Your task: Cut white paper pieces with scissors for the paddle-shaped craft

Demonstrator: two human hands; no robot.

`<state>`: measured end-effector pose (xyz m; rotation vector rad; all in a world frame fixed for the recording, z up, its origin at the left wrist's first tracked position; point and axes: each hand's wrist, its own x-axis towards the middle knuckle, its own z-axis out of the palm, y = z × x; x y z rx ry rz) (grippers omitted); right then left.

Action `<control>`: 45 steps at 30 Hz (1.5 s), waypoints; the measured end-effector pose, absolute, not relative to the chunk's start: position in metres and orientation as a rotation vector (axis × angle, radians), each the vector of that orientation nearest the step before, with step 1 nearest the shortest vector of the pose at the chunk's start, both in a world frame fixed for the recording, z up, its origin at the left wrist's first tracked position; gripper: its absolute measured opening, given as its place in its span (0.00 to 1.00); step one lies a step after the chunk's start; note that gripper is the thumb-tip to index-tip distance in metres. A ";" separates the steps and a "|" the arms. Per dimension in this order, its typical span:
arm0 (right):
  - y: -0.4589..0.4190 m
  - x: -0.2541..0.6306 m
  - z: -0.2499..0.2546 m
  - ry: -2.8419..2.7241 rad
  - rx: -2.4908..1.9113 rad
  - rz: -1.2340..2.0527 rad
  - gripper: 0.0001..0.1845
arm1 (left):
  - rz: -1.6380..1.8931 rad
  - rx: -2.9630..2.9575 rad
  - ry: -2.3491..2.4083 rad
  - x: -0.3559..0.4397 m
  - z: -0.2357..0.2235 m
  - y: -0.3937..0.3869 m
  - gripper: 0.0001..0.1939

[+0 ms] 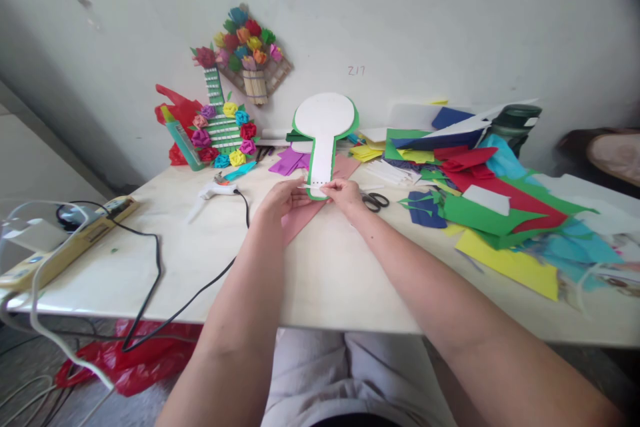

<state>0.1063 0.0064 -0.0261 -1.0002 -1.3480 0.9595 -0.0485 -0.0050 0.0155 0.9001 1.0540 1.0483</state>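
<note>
A white paddle-shaped card with a green border [324, 130] stands on the table, its round head up and its narrow stem down. My left hand [284, 198] and my right hand [344, 193] meet at the bottom of the stem, fingers pinched together on a thin white strip [311, 185] that crosses the stem. A pink paper sheet [300, 217] lies on the table under both hands. Black-handled scissors [375, 201] rest just right of my right hand.
A white glue gun [214, 189] with a black cord lies to the left, with a power strip [75, 235] further left. Paper flower crafts [225, 127] lean on the wall. A heap of coloured paper sheets [495, 207] covers the right side. A red plastic bag [125, 360] lies below the table.
</note>
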 end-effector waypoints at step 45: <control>0.011 0.115 -0.022 -1.613 -0.906 0.623 0.06 | 1.158 0.986 0.907 -0.046 0.005 -0.002 0.07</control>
